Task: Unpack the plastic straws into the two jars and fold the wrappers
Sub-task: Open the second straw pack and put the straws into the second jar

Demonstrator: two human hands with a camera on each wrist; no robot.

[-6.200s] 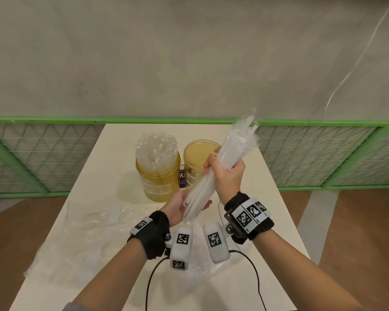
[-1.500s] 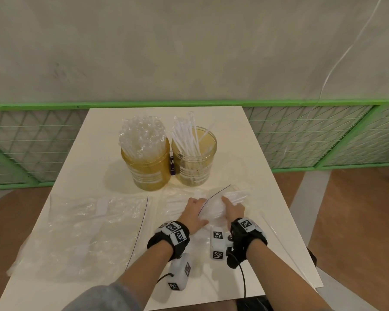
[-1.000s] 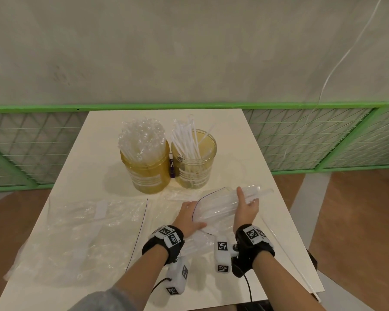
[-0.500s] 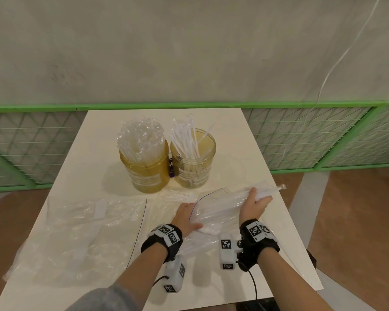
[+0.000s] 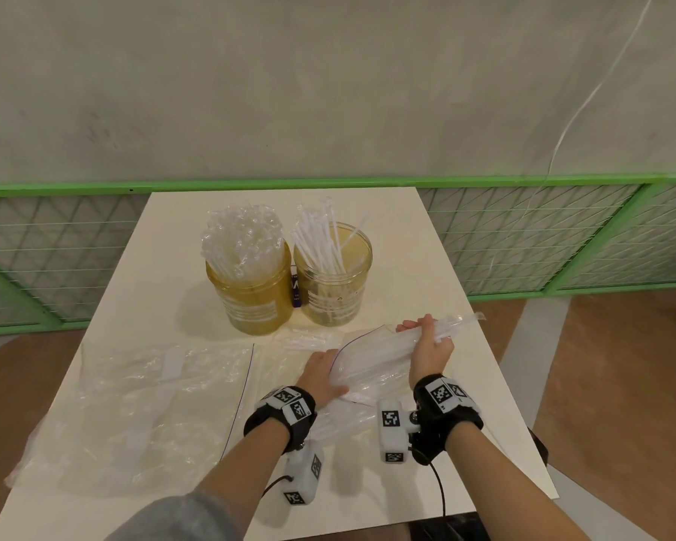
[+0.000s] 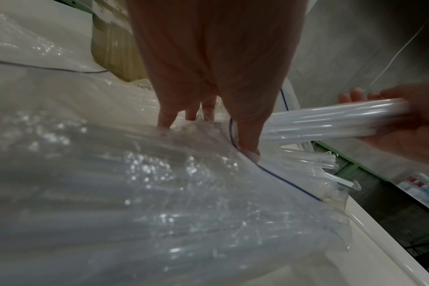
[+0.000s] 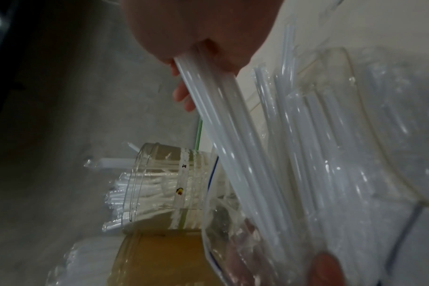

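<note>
Two jars stand mid-table: an amber jar packed with clear straws and a clear jar partly filled with white straws. In front of them lies a zip bag wrapper with straws inside. My left hand pinches the bag near its raised mouth and holds it on the table. My right hand grips a bundle of straws, its far end out past the bag's mouth to the right. In the right wrist view the bundle of straws runs from my palm into the bag.
An empty crumpled wrapper lies flat on the left half of the white table. A small purple item stands between the jars. Green mesh fencing runs behind the table. The table's right edge is close to my right hand.
Earlier my right hand held a bundle over the then-empty clear jar, which now holds straws. In the last second it has drawn a new bundle rightward out of the bag.
</note>
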